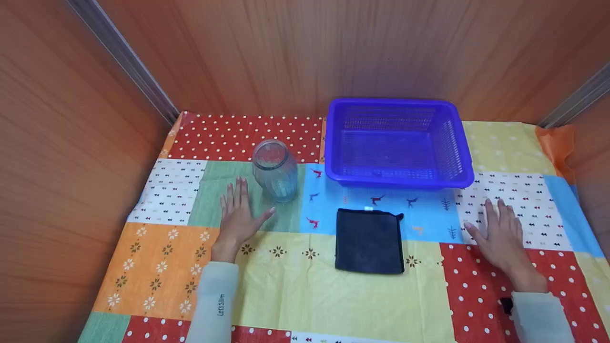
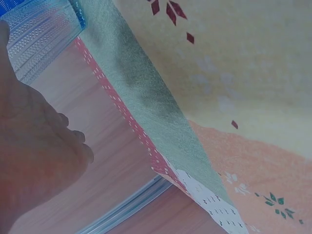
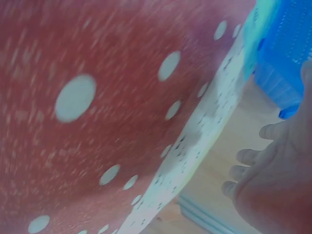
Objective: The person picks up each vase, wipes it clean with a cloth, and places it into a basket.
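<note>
— What do you get only in the head view?
— The black pouch (image 1: 369,241), flat on the cloth (image 1: 333,300) between your left hand (image 1: 237,219) and right hand (image 1: 505,243), both spread, gripping nothing
— And the containers?
— The glass jar (image 1: 279,178) stands upright just beside your left hand; the purple basket (image 1: 400,183), behind the pouch, shows its bare floor

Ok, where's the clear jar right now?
In the head view, the clear jar stands left of centre, between the left hand and the purple basket, closer to the hand.
</note>
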Available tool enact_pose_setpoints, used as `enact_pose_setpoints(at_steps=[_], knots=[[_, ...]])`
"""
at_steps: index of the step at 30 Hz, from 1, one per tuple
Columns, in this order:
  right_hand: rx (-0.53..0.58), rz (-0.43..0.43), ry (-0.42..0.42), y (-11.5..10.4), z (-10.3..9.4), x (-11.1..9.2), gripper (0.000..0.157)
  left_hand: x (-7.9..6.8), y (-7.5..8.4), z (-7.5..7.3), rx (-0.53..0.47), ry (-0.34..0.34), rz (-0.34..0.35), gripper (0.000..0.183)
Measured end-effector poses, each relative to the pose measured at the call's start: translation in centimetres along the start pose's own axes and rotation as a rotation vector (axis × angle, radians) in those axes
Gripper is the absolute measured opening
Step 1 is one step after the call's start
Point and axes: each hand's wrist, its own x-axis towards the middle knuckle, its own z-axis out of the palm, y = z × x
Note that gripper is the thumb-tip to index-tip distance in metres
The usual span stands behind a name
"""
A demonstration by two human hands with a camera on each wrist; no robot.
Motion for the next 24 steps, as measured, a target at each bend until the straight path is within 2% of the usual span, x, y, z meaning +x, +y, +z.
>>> enact_pose_setpoints(at_steps=[4, 8, 14, 19, 24], knots=[[0.022, -0.022, 0.003, -1.0, 0.2, -0.2, 0.085, 0.0, 0.2, 0.0, -0.005, 0.014, 0.005, 0.114], [0.047, -0.085, 0.024, -2.7, 0.9, -0.5, 0.083, 0.0, 0.6, -0.1, -0.033, 0.028, 0.010, 0.114], [0.059, -0.159, 0.025, -5.6, 2.0, -0.9, 0.081, 0.0, 1.4, -0.4, -0.138, 0.057, 0.021, 0.116], [0.062, -0.174, -0.019, -7.9, 2.7, -1.3, 0.079, -0.2, 2.6, -0.9, -0.279, 0.119, 0.019, 0.118], [0.096, -0.205, -0.070, -9.7, 3.6, -1.7, 0.075, -0.5, 4.1, -1.2, -0.366, 0.221, 0.005, 0.119]])
